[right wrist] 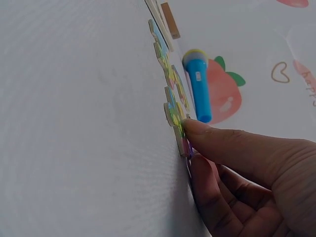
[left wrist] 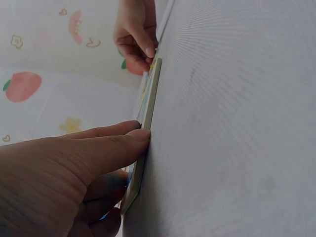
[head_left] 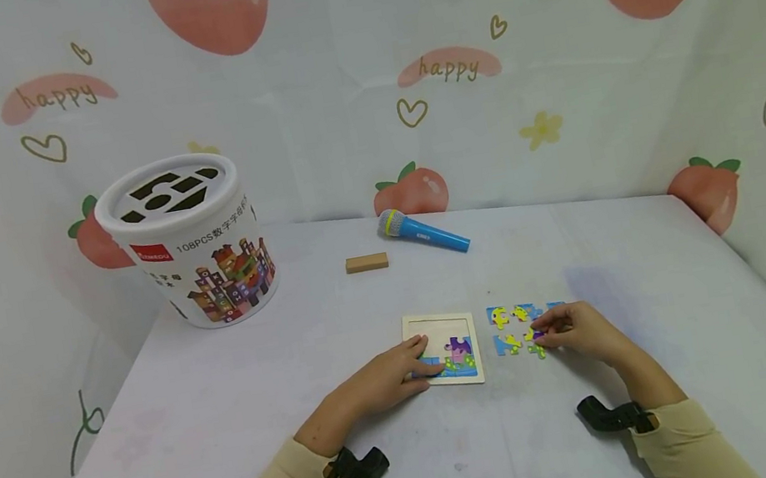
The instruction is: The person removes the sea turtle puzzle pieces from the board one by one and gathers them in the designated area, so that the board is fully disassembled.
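Observation:
My left hand [head_left: 392, 374] rests over the left side of a shallow wooden puzzle tray [head_left: 438, 318], its fingers spread. In the left wrist view, the thumb lies at the tray's near edge [left wrist: 154, 94]. Blue, pink and purple puzzle pieces [head_left: 459, 348] fill the tray's lower part; bare wood shows above them. To its right, several loose jigsaw pieces [head_left: 505, 344] lie in two rough rows. My right hand [head_left: 578, 331] pinches a puzzle piece [head_left: 540, 337] with purple on it, thumb against fingers, low over the cloth; the fingers partly hide it. A green-and-yellow piece [right wrist: 173, 114] lies right beside the thumb.
A blue toy microphone [head_left: 431, 233] and a small wooden block [head_left: 367, 263] lie farther back. At the back left stands a large white lidded bucket [head_left: 201, 244] printed with building blocks. A patterned cloth hangs behind the white-covered table [head_left: 333, 306].

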`<state>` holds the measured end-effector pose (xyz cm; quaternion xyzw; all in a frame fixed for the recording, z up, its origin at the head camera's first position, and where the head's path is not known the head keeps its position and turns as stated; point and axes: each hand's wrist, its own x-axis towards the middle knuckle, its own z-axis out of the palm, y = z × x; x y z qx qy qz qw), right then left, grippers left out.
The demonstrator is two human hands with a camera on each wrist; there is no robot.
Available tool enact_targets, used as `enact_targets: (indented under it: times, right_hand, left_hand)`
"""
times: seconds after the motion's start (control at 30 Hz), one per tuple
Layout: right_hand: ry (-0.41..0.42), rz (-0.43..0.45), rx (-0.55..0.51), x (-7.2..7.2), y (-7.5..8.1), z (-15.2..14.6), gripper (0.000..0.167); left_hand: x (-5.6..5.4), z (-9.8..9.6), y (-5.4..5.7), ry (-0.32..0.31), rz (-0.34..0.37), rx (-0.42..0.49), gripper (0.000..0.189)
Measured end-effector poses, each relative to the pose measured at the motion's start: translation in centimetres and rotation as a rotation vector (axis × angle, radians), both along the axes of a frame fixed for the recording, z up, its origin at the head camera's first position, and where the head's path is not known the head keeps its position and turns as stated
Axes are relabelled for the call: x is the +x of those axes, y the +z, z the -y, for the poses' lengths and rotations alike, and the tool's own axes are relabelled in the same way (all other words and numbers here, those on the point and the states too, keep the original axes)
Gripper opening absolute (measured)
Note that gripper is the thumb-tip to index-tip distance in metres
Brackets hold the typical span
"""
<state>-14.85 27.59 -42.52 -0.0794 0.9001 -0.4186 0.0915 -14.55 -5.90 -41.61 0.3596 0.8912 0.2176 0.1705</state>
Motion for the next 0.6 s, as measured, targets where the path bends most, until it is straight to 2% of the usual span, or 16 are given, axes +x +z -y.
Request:
enact_targets:
  times: [0.33,0.6]
  right_hand:
    - [-0.004,0.004,0.018,0.04,0.22,0.2,0.028]
    - [0.0,-0.032,0.032,-0.24,0.92,0.5,0.03]
  left_hand:
    - [0.07,-0.04,-0.08,-0.008,-0.032,-0.013,0.034]
    - [-0.21,-0.52,0.12,-0.047,-0.121,-0.059,0.037]
